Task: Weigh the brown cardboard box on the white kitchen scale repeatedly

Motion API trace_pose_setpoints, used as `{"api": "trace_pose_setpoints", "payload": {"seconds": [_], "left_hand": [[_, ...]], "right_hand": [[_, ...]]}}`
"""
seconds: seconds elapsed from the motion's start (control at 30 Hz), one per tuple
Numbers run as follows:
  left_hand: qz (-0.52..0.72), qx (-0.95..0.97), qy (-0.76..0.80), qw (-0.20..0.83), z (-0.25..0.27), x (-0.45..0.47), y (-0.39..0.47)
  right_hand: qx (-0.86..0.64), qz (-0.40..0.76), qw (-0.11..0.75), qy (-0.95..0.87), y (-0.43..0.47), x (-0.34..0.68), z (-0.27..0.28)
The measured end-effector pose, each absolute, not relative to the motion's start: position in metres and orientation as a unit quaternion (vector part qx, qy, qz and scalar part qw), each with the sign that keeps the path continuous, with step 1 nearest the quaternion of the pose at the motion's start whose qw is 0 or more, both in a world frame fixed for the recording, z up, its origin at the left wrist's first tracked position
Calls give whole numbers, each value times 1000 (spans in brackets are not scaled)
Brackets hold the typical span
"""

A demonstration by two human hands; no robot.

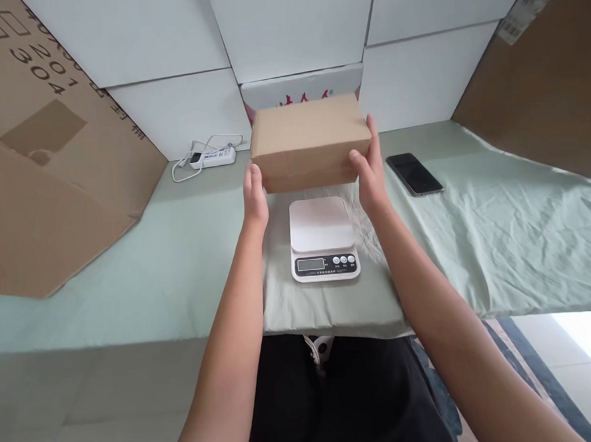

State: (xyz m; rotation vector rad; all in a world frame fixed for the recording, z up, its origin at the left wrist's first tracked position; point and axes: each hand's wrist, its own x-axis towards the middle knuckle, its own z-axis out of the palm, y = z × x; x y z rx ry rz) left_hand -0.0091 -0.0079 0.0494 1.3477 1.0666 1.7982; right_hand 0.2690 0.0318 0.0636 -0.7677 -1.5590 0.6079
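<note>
A brown cardboard box [313, 133] is held between my two hands, beyond a white kitchen scale [322, 226]. My left hand [254, 193] grips the box's left end, thumb up along the near corner. On the opposite end, my right hand [370, 170] has its thumb on the front face and its fingers round the side. The scale's platform carries nothing, and its small display looks blank. Whether the underside of the box touches the cloth behind the scale, I cannot tell.
A smartphone [415, 174] lies right of the scale on the green cloth [202, 253]. At the back left sits a white power strip [213, 157] with a cable. Large cardboard pieces [48, 196] stand left and right; white panels [179, 115] and a printed box [302, 87] line the back.
</note>
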Motion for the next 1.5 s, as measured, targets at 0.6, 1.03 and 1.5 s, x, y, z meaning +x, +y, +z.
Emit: {"api": "trace_pose_setpoints", "payload": {"seconds": [0.6, 1.03, 1.5], "left_hand": [[629, 490, 479, 368, 6, -9, 7], [625, 481, 491, 370, 4, -9, 8], [630, 497, 479, 356, -1, -14, 12]], "right_hand": [[-368, 322, 579, -652, 61, 277, 4], [-366, 351, 587, -631, 59, 272, 6], [-377, 357, 590, -619, 50, 266, 15]]}}
